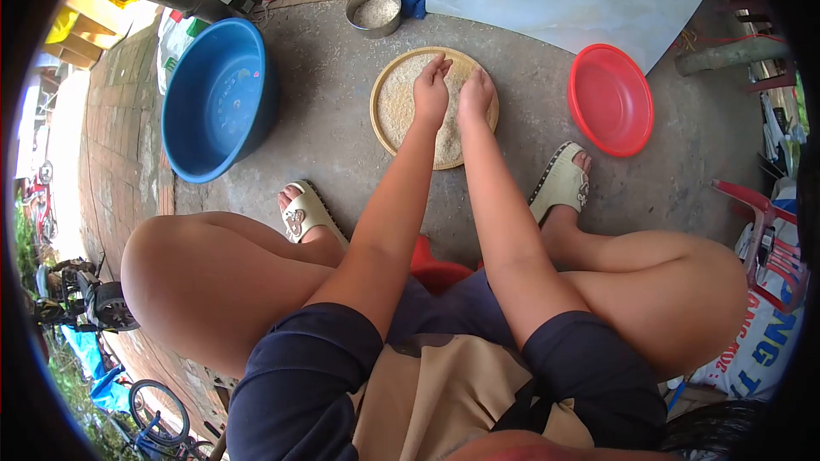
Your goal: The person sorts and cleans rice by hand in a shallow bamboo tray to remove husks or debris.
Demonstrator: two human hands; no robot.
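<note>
Grain (397,101) on woven tray (374,113). Had it centred ahead of the feet (311,213), likely for two-handed reach. Held left hand (431,94) above, fingers slightly parted; curled right hand (475,96) alongside, could not tell whether around grain.

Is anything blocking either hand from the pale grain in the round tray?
Nothing visible. The left hand and right hand are both over the round tray, with pale grain in it. The blue basin, red basin and metal bowl all stand outside its rim.
</note>
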